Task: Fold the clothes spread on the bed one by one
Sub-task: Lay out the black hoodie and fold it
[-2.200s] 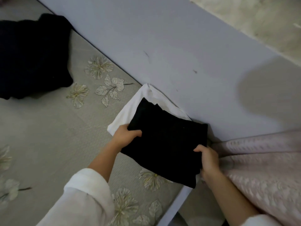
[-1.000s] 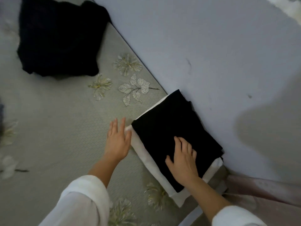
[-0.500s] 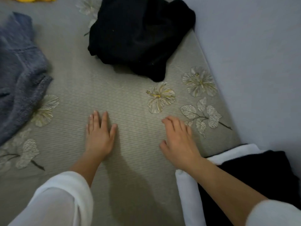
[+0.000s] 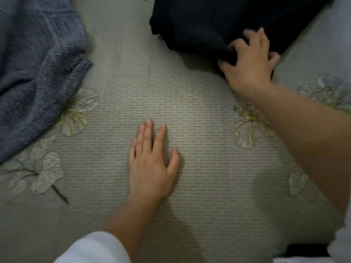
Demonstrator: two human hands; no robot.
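A crumpled black garment (image 4: 205, 25) lies at the top right of the bed. My right hand (image 4: 250, 62) reaches onto its near corner, and its curled fingers grip the black cloth. My left hand (image 4: 152, 164) rests flat on the grey bedspread (image 4: 190, 103) near the middle, fingers straight, holding nothing. A blue knitted sweater (image 4: 36, 61) lies spread at the upper left. A sliver of the folded black piece (image 4: 305, 250) shows at the bottom right edge, mostly out of view.
The bedspread is grey with striped weave and embroidered flowers (image 4: 248, 128). A pale lilac surface (image 4: 341, 25) borders the bed at the far right. My white sleeves show at the bottom.
The view has swung left away from the folded stack. My right hand has moved up from the bedspread and taken hold of the black garment. My left hand stays flat on the bed.
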